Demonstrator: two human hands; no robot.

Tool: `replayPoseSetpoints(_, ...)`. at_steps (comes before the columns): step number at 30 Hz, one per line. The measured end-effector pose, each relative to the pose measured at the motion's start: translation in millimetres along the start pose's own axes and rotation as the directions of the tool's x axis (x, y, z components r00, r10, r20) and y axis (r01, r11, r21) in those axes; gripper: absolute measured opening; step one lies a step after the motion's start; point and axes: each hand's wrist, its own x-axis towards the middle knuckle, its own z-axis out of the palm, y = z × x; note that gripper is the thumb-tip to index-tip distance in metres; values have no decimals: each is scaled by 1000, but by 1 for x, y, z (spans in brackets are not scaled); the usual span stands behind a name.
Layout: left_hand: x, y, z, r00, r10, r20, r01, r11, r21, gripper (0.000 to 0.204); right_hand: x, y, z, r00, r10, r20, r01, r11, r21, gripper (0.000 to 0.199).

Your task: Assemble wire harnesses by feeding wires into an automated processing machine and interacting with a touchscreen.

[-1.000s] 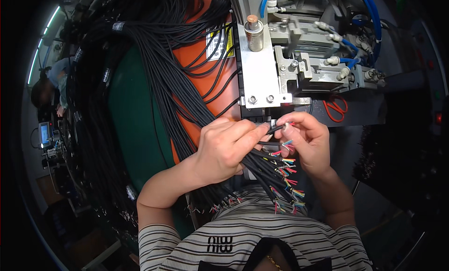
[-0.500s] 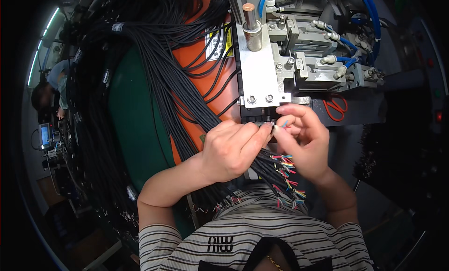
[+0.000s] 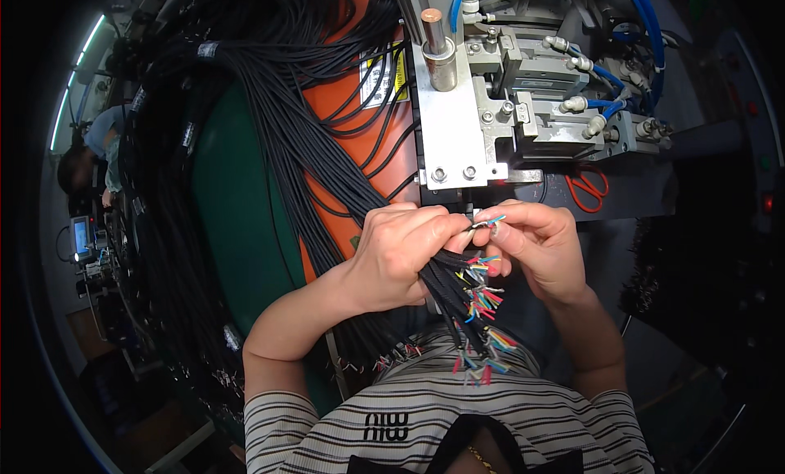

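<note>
Orange counter point(image 3: 392, 171) carries loose black cables point(image 3: 282, 122) beside a silver metal fixture point(image 3: 454, 143). From the head view, our left hand point(image 3: 405, 249) clamps its fingers around a black-sheathed cable bundle point(image 3: 444, 282); our right hand point(image 3: 536, 241) pinches slim coloured wires point(image 3: 495, 220) near the fixture. We seem to be separating wires; next calls for steady fingertips.

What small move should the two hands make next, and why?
Perhaps the right hand should gently fan out the coloured wires at its thumb and index fingertips, with the left hand steadying the black cables. Those wires seem to lie close together, the left fingertips are just behind them, and other wire ends below splay apart.
</note>
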Motion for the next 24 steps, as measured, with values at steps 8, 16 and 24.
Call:
replayPoseSetpoints(8, -3, 6, -6, 986, 22, 168, -38, 995, 95, 25, 6, -1, -4, 973, -220, 72, 229, 870, -437, 9)
replayPoseSetpoints(16, -10, 12, -1, 984, -34, 175, -34, 928, 371, 58, 8, -3, -3, 923, -336, 189, 234, 99, -967, 7)
replayPoseSetpoints(24, -11, 16, -6, 968, -101, 230, 18, 941, 337, 61, 5, 7, -1, 916, -375, 145, 242, 227, -943, 4)
